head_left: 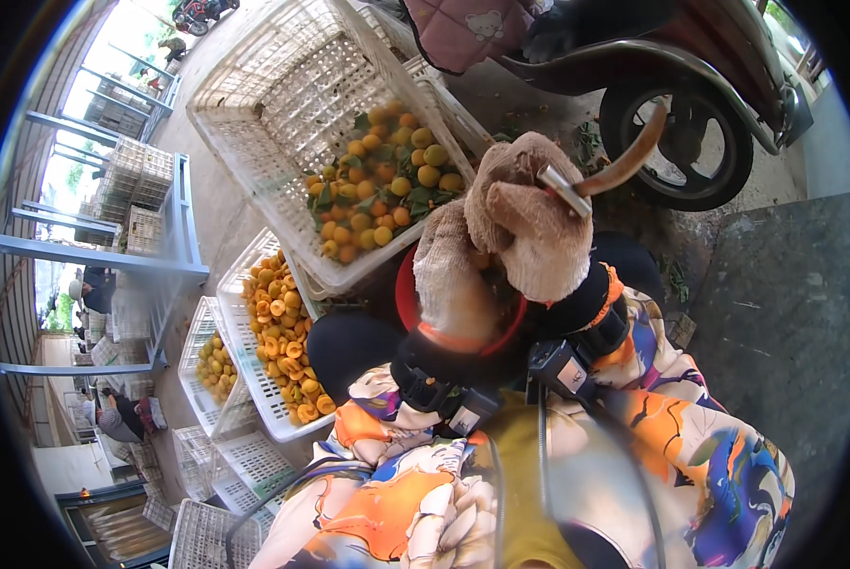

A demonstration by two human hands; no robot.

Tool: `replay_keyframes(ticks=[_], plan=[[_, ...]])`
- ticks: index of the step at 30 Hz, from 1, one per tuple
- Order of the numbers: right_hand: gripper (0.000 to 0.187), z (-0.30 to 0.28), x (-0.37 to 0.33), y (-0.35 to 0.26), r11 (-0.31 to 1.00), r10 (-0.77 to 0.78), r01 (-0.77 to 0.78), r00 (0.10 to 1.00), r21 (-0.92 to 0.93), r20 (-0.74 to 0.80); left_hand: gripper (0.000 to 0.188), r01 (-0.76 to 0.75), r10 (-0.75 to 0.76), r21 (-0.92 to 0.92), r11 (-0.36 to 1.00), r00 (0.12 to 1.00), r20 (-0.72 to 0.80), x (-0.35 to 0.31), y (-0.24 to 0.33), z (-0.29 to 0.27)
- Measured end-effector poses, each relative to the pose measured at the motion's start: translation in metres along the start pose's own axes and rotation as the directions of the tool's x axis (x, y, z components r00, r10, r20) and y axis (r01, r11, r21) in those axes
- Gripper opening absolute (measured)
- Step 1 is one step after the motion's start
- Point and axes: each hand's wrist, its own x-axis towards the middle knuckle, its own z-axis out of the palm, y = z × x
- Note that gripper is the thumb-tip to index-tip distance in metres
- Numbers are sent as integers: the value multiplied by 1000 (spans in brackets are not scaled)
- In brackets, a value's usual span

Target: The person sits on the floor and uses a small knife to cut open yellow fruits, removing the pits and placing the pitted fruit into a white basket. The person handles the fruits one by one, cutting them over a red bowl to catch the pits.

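My right hand (529,218), in a beige knit glove, is closed around a curved tool (629,156). A brown, wood-like part with a silver metal collar sticks out of the fist to the right; the rest is hidden in the glove. My left hand (451,275), gloved alike, is curled against the right one, and its grip is covered. Both hands are over a red bucket (408,294) between my knees. A large white crate (254,161) tilts toward me beyond them, holding whole apricots (358,213) with green leaves. Halved orange apricots (283,341) fill a lower white crate (245,365) at the left.
Another crate of fruit (214,365) stands farther left, with several stacked crates (197,460) below it. A scooter wheel (676,142) is close by at the upper right. Blue metal frames (112,258) and other people (117,417) are at the far left.
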Motion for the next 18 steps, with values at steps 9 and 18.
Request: replay_keyframes(ticks=[9, 18], plan=[[10, -3, 21, 19, 939, 69, -24, 991, 344, -119, 30, 148, -126, 122, 981, 977, -172, -3, 28, 20], [16, -10, 25, 13, 931, 100, -59, 990, 361, -95, 27, 431, -522, -365, 825, 830, -198, 4, 29, 21]])
